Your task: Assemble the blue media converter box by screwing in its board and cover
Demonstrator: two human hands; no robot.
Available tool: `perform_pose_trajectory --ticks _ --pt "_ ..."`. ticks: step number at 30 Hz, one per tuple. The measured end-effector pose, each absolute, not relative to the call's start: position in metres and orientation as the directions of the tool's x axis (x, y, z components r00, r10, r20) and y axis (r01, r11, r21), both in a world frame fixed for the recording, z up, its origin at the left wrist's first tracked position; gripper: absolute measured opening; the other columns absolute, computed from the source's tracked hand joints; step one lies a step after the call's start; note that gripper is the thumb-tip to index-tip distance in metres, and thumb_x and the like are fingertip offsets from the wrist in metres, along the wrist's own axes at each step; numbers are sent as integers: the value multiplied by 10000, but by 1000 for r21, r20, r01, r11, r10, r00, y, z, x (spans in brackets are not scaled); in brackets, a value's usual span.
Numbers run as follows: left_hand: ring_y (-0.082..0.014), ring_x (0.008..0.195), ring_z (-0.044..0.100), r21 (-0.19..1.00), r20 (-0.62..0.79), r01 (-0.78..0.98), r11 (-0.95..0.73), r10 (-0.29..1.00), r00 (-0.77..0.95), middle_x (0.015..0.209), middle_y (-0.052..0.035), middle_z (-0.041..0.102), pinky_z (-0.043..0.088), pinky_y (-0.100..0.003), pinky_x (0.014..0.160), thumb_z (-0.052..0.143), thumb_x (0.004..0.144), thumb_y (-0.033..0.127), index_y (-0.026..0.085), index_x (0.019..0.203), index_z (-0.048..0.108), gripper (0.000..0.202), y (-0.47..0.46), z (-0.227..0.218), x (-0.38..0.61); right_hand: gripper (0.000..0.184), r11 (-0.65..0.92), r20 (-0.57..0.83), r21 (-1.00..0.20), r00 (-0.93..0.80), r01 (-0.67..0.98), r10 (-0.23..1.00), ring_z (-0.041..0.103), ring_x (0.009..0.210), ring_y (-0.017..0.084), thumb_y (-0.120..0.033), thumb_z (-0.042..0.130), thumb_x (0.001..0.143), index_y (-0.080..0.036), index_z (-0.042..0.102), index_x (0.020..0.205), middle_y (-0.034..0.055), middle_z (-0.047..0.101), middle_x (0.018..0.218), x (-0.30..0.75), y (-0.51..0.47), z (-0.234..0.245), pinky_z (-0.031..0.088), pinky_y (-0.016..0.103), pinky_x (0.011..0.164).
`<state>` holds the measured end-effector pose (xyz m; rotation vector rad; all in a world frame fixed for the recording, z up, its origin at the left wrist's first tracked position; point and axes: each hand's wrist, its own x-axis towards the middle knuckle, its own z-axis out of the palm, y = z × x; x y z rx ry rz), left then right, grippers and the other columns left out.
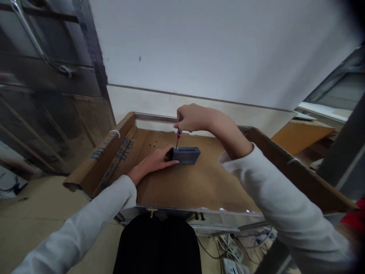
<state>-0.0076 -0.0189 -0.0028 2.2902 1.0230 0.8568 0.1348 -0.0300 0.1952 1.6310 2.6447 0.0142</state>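
Observation:
A dark blue-grey metal box (186, 156) with a row of vent slots along its top edge stands on the cardboard-lined bench (182, 190). My left hand (159, 158) grips its left end, thumb across the front face and fingers behind. Above it, my right hand (191, 117) is closed around the handle of a screwdriver (178, 135). The screwdriver points down, and its tip meets the top edge of the box near the left corner. Several small dark screws (152, 144) lie loose on the cardboard to the left of the box.
Raised cardboard sides (105, 152) wall the bench at left and right. Behind it is a white wall (199, 49). A metal door with a handle (40, 45) stands at left. Power strips (232, 249) and cables lie on the floor below.

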Motion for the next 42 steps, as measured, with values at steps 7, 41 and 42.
perform_pose_trajectory --ticks 7,41,42 --pt "-222 861 683 655 347 453 -605 773 531 991 -82 673 547 -343 759 612 820 475 189 1095 499 412 -18 -3 -7 84 378 43 -1 -378 926 925 594 568 226 -203 638 710 -131 679 699 68 548 457 123 -33 195 397 307 518" --pt "-224 867 550 596 466 694 -403 878 110 837 -63 639 401 -367 855 618 799 200 176 759 648 55 8 -10 -46 120 665 754 -627 105 406 648 498 522 85 -330 581 869 -211 571 864 -42 519 630 240 -56 83 419 239 516" --pt "-207 835 558 701 447 592 -398 892 70 833 -55 645 410 -353 833 629 800 229 175 785 659 64 5 -7 -42 115 669 748 -633 89 389 657 501 531 85 -326 579 871 -211 576 873 -40 522 637 239 -56 81 420 238 518"
